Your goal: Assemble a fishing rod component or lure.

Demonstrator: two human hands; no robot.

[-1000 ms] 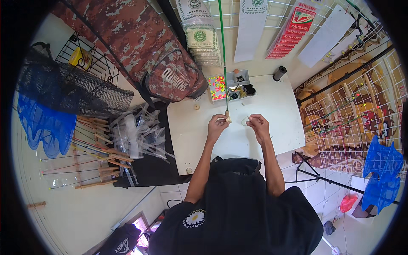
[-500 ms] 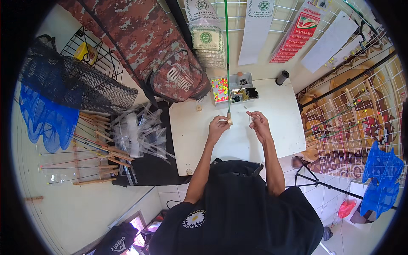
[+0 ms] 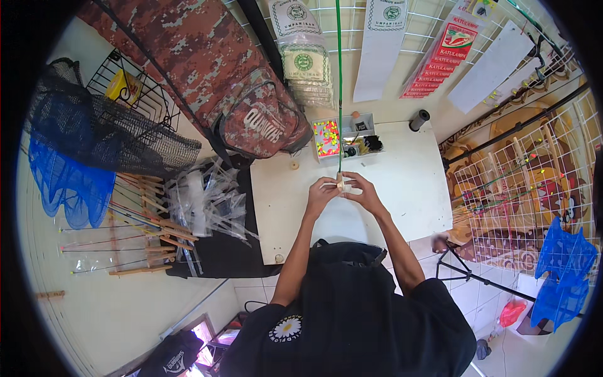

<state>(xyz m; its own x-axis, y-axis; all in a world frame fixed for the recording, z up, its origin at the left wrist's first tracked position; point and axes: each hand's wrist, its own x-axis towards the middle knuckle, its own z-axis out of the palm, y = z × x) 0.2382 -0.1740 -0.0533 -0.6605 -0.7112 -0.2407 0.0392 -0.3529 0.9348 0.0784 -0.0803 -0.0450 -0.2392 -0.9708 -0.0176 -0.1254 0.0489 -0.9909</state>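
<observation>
A thin green fishing rod (image 3: 340,75) stretches away from me over the white table, its short pale wooden handle (image 3: 340,186) toward me. My left hand (image 3: 321,195) pinches that handle from the left side. From the right, my right hand (image 3: 365,196) meets it, thumb and fingers closed in at the handle's end. Whatever sits between the right fingertips is too small and hidden to make out. Beyond my hands is a compartment box (image 3: 328,158) containing bright pink and yellow bits and small dark parts.
The white table (image 3: 402,169) carries a dark cylinder (image 3: 419,120) at the far right and a small ring-shaped piece (image 3: 294,164) at left. A camouflage bag (image 3: 257,122), clear plastic sleeves (image 3: 210,198) and wooden-handled rods (image 3: 179,229) lie left. A wire rack (image 3: 502,207) stands right.
My right hand has moved left, from apart over the table to the rod's handle, and now touches it. My left hand keeps its grip in nearly the same place.
</observation>
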